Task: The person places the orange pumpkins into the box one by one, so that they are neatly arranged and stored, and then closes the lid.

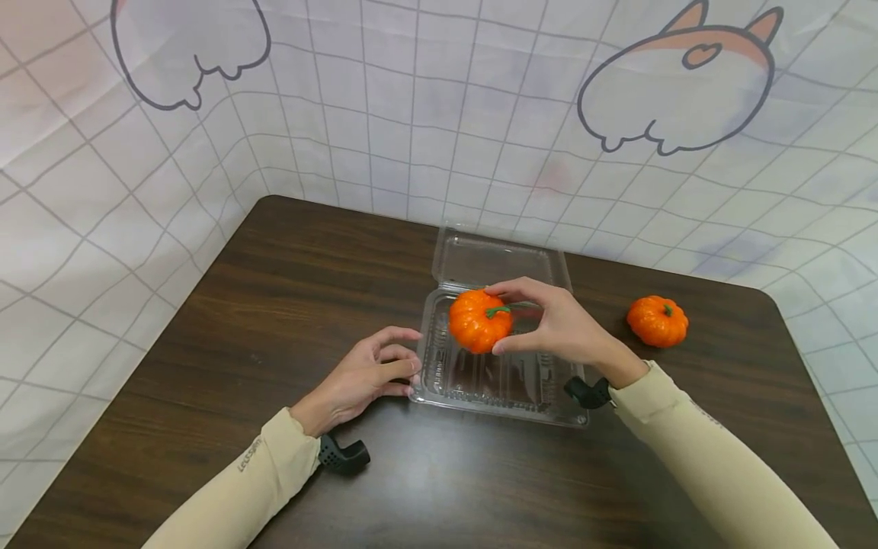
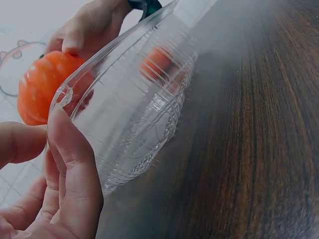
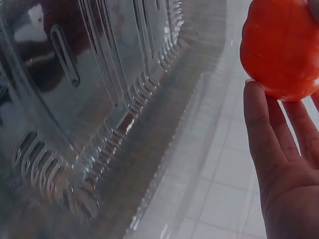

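Observation:
In the head view an orange toy pumpkin [image 1: 473, 322] with a green stem is held above a clear plastic container [image 1: 449, 385]. My right hand [image 1: 559, 324] grips it between thumb and fingers. The right wrist view shows the pumpkin [image 3: 281, 47] in the fingertips, apart from the container's ridged base [image 3: 114, 129]. At the container's left edge is my left hand [image 1: 373, 374]; in the left wrist view its fingers [image 2: 75, 164] and thumb pinch the rim. The container's lid [image 1: 494, 259] lies folded open toward the wall.
A second orange pumpkin [image 1: 657, 321] sits on the dark wooden table [image 1: 288, 305], right of the container. Behind the table hangs a white gridded cloth [image 1: 439, 114] with cartoon animal prints. Black wrist mounts [image 1: 343, 455] sit at both cuffs.

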### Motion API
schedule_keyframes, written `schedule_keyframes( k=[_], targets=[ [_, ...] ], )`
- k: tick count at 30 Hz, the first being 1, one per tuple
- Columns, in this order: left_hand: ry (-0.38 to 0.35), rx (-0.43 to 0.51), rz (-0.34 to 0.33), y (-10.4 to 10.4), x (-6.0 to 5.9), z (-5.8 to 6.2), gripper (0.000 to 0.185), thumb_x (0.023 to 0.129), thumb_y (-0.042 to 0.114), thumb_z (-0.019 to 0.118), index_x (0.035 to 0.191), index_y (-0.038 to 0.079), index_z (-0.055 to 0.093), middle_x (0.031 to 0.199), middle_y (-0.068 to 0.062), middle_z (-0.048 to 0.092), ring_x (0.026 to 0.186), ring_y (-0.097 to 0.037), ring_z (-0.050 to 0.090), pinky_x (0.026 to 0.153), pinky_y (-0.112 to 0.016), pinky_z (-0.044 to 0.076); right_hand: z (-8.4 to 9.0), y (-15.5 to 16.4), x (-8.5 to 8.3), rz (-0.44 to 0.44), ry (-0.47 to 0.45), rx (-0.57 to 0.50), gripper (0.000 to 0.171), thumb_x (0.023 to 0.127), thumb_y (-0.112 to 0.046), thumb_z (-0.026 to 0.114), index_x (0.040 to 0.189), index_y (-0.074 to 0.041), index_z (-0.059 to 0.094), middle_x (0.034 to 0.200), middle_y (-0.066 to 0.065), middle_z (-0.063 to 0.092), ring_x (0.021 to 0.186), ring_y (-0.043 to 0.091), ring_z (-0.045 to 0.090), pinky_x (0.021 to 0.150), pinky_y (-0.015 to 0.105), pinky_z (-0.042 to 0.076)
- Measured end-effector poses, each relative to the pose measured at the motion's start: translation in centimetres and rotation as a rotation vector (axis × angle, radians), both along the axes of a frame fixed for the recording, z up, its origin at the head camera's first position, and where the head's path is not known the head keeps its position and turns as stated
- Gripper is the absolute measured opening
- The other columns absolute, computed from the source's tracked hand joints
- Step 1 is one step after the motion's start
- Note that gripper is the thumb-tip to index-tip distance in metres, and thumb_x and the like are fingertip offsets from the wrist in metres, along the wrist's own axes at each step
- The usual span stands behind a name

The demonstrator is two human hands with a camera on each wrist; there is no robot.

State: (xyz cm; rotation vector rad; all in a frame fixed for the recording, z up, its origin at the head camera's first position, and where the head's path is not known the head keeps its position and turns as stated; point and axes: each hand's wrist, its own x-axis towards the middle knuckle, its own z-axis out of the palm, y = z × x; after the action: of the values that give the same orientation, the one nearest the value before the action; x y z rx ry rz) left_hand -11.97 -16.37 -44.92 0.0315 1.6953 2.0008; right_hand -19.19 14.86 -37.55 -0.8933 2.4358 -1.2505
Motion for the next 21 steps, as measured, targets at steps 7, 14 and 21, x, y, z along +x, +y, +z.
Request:
schedule_keyframes(
  k=[7, 14, 21],
  targets=[
    [-0.014, 0.01, 0.006, 0.1, 0.1, 0.0, 0.052, 0.097, 0.006, 0.07, 0.144, 0.01, 0.047, 0.094, 0.001, 0.067, 0.084, -0.017, 0.067, 0.076, -0.028, 0.063, -1.0, -1.0, -0.3, 0.035, -0.02, 0.011, 0.075, 0.075, -0.026, 0.095, 0.141, -0.023, 0.06, 0.143, -0.003, 0.062, 0.127, 0.019, 0.062, 0.104, 0.036, 0.058],
    [-0.019, 0.021, 0.005, 0.1, 0.1, 0.3, 0.052, 0.098, 0.006, 0.069, 0.145, 0.009, 0.047, 0.095, 0.002, 0.067, 0.083, -0.016, 0.067, 0.075, -0.027, 0.062, -1.5, -1.9, -0.6, 0.039, -0.014, 0.078, 0.076, 0.075, -0.033, 0.095, 0.142, -0.023, 0.06, 0.142, -0.001, 0.063, 0.127, 0.02, 0.062, 0.105, 0.043, 0.057],
    [-0.022, 0.019, 0.003, 0.2, 0.1, 0.3, 0.051, 0.098, 0.006, 0.068, 0.145, 0.009, 0.047, 0.095, 0.001, 0.067, 0.083, -0.016, 0.067, 0.075, -0.027, 0.062, -2.0, -2.4, -0.9, 0.05, -0.026, 0.133, 0.076, 0.075, -0.031, 0.094, 0.142, -0.02, 0.059, 0.144, 0.003, 0.062, 0.131, 0.024, 0.061, 0.107, 0.047, 0.056]
  ],
)
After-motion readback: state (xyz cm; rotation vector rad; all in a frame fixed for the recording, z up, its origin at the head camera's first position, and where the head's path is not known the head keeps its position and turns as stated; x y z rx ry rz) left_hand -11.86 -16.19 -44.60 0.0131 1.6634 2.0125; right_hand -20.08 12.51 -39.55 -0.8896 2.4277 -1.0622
